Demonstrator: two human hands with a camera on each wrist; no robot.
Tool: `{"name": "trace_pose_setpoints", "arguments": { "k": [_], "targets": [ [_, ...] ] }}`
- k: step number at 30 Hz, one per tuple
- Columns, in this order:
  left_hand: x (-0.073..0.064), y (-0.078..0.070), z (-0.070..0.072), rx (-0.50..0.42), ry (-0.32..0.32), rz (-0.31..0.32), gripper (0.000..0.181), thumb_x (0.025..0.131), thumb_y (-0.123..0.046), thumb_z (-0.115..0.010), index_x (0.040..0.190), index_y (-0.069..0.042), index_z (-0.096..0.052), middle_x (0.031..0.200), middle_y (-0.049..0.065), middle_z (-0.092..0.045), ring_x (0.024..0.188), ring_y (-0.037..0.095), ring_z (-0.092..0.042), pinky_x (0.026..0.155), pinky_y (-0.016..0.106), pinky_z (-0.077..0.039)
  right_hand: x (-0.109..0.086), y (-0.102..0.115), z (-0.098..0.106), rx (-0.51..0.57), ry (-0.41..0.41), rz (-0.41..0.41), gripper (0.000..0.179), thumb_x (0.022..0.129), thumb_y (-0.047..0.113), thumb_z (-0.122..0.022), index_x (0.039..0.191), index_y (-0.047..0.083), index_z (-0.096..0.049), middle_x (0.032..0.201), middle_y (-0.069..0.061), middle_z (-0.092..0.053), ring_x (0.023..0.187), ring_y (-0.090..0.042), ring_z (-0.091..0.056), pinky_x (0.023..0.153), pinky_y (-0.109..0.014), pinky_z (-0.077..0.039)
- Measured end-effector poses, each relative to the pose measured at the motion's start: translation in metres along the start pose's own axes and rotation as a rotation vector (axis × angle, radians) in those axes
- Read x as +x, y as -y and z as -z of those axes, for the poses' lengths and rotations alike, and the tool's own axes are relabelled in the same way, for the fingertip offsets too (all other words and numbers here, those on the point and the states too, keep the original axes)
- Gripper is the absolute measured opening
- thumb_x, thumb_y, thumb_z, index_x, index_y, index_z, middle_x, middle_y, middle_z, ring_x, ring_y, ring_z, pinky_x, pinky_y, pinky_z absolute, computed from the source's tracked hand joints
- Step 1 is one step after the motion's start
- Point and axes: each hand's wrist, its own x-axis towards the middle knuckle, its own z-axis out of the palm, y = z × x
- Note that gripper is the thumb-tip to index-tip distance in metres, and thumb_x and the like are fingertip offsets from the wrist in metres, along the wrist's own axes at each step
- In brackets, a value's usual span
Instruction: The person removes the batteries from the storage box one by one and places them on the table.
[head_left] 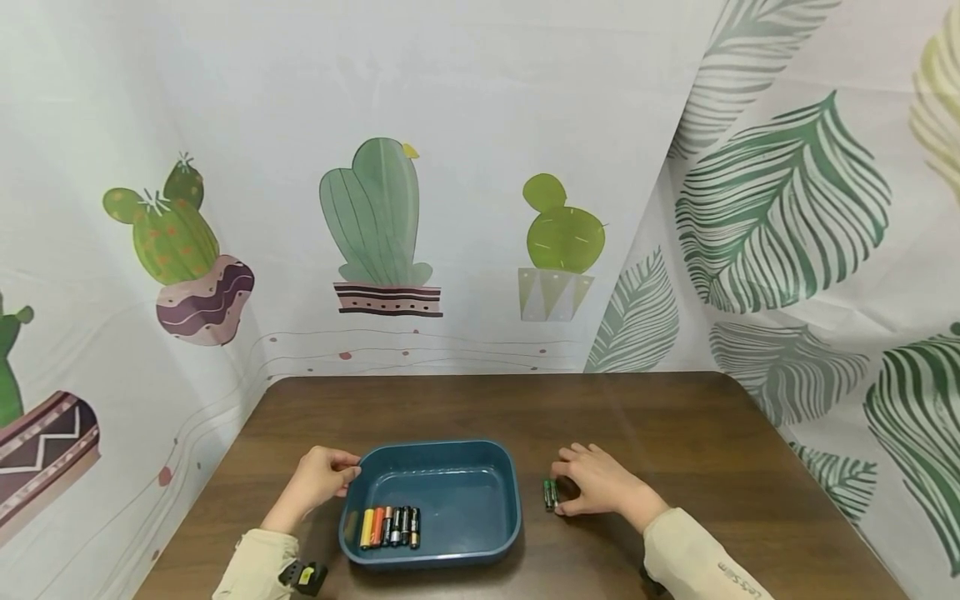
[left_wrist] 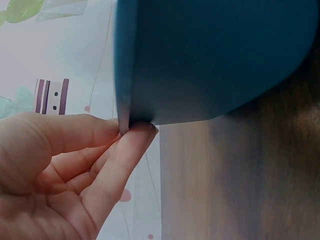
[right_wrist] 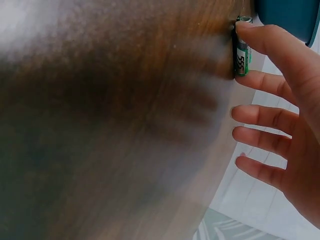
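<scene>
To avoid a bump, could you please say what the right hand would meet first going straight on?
Past the green batteries it pinches, the right hand would probably meet the tray first, though depth is unclear.

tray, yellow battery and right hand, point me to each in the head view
Tray [head_left: 467, 510], head view: bare inner floor, right half.
Yellow battery [head_left: 367, 528], head view: middle of its side.
Right hand [head_left: 598, 481], head view: back of the hand.
</scene>
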Motion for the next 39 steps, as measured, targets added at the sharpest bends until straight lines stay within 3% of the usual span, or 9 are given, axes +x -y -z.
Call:
{"name": "trace_pose_setpoints", "arguments": {
  "k": [13,18,26,39],
  "targets": [
    [0.0,-0.001,0.0,0.002,0.01,-0.009,0.012,0.083,0.005,-0.067,0.094,0.009,-0.071,0.074,0.008,-0.066,0.059,0.017,-0.064,0.056,0.035,-0.058,0.002,0.0,0.003,-0.001,0.005,-0.005,0.044,0.071,0.046,-0.08,0.101,0.016,-0.066,0.106,-0.007,-0.061,0.097,-0.028,-0.056,0.085,-0.058,-0.048],
    [0.0,-0.002,0.001,0.002,0.02,-0.023,0.013,0.084,0.005,-0.066,0.095,0.01,-0.07,0.075,0.009,-0.066,0.06,0.018,-0.065,0.056,0.036,-0.058,0.004,0.001,0.016,0.0,-0.033,-0.001,0.046,0.073,0.044,-0.079,0.105,0.015,-0.067,0.1,-0.001,-0.059,0.096,-0.026,-0.056,0.082,-0.054,-0.049],
    [0.0,-0.001,0.001,0.002,0.024,-0.019,0.013,0.084,0.005,-0.067,0.096,0.01,-0.07,0.074,0.009,-0.066,0.059,0.018,-0.064,0.056,0.035,-0.058,0.014,0.009,0.043,-0.021,-0.155,0.04,0.034,0.081,0.039,-0.074,0.107,0.017,-0.068,0.097,0.004,-0.058,0.094,-0.019,-0.055,0.077,-0.045,-0.049],
    [-0.001,-0.001,0.001,-0.011,0.013,0.009,0.014,0.084,0.005,-0.067,0.097,0.009,-0.07,0.076,0.009,-0.067,0.059,0.018,-0.064,0.055,0.032,-0.058,0.041,0.037,0.076,-0.005,-0.228,0.051,0.037,0.084,0.042,-0.072,0.113,0.019,-0.068,0.1,0.004,-0.059,0.097,-0.019,-0.054,0.078,-0.038,-0.046]
  ]
}}
